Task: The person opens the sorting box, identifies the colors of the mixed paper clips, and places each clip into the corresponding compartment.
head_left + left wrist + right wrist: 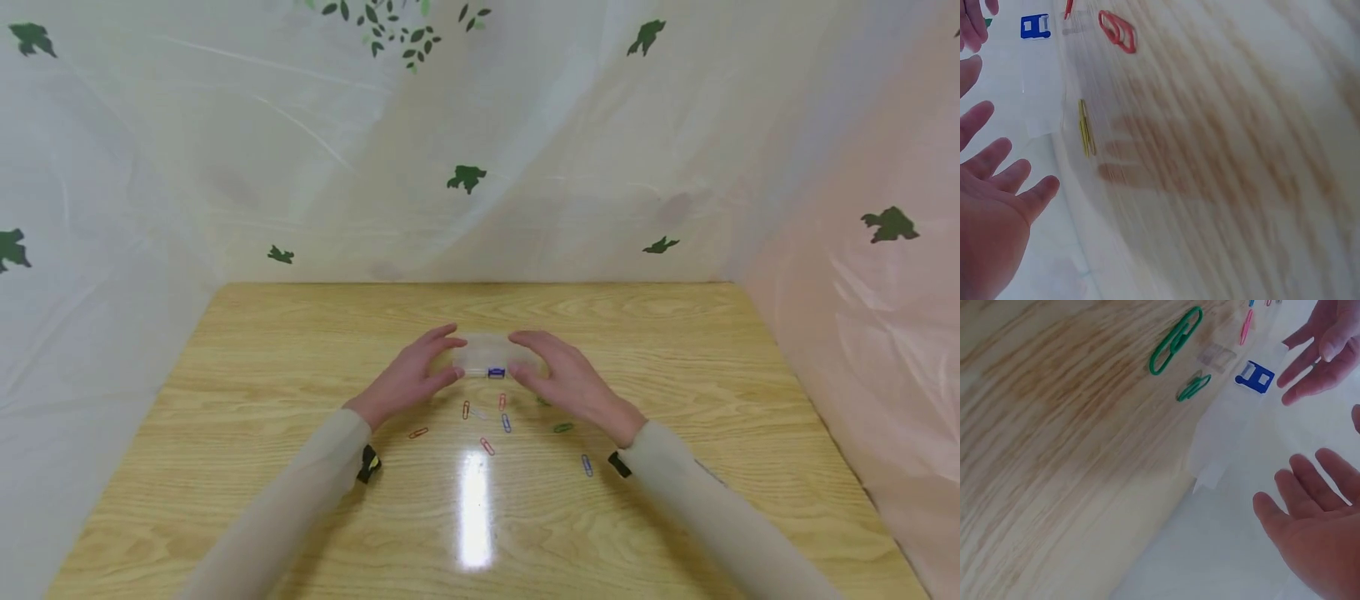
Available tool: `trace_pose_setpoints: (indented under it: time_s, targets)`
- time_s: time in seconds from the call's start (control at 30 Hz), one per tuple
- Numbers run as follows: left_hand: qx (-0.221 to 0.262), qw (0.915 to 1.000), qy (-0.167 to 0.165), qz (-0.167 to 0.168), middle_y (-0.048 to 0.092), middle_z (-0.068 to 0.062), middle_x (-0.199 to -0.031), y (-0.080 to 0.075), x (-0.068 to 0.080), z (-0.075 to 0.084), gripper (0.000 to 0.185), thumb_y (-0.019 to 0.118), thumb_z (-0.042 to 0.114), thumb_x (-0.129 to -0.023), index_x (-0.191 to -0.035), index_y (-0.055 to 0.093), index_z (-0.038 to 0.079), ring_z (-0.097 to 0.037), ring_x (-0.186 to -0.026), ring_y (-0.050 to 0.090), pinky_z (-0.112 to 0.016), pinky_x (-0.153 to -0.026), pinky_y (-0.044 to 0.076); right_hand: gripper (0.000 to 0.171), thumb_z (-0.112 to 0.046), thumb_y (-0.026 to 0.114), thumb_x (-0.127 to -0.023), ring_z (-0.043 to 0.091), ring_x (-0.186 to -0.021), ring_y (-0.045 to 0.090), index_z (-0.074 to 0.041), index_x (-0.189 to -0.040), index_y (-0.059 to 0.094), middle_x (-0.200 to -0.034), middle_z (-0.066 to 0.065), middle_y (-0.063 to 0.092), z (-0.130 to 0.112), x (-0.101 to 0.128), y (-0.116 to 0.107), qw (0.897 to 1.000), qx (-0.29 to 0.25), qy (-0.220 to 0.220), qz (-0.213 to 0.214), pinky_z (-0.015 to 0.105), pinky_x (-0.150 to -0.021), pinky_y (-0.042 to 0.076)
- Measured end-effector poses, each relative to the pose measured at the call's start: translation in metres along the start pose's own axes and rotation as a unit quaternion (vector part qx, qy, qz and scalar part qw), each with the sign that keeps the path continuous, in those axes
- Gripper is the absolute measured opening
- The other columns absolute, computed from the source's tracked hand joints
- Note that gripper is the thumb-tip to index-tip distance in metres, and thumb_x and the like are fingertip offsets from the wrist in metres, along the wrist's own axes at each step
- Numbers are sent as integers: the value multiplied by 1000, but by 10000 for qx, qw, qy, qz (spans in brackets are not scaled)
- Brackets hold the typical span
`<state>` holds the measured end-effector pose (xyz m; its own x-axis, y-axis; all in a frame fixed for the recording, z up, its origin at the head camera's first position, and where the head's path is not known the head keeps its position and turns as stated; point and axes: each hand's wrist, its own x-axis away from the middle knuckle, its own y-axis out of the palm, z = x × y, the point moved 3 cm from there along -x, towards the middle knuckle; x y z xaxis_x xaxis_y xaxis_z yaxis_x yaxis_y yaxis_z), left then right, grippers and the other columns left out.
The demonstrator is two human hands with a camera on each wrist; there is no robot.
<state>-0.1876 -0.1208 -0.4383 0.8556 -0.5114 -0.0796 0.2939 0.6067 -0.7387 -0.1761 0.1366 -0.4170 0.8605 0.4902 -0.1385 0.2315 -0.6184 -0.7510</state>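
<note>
Between left hand (408, 379) and right hand (562, 379), both spread wide: clear box (491, 357), ends hidden.

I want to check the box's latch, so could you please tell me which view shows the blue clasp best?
The right wrist view: the blue clasp appears large and sharp on the clear box. The left wrist view shows it near the top edge, smaller and slightly blurred. The head view shows only a tiny blue spot between the hands.
</note>
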Motion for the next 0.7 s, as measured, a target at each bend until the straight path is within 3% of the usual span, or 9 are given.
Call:
trace_pose_setpoints:
  time_s: [0.33,0.7]
  targets:
    - [-148,9999,67,-57,40,-13,-162,5,-11,-4,44,72,24,-99,-138,64,6,-37,-151,33,-55,-122,29,36,-24,69,-101,31,-132,57,-7,-133,67,-139,11,64,-2,-9,10,9996,207,-91,-174,51,-111,46]
    - [-239,9997,60,-68,37,-12,-164,8,-17,-12,41,74,24,-98,-135,67,9,-36,-153,29,-55,-121,30,20,-19,71,-100,28,-122,63,-7,-116,74,-126,8,69,-2,-15,17,9983,537,64,-239,48,-105,51]
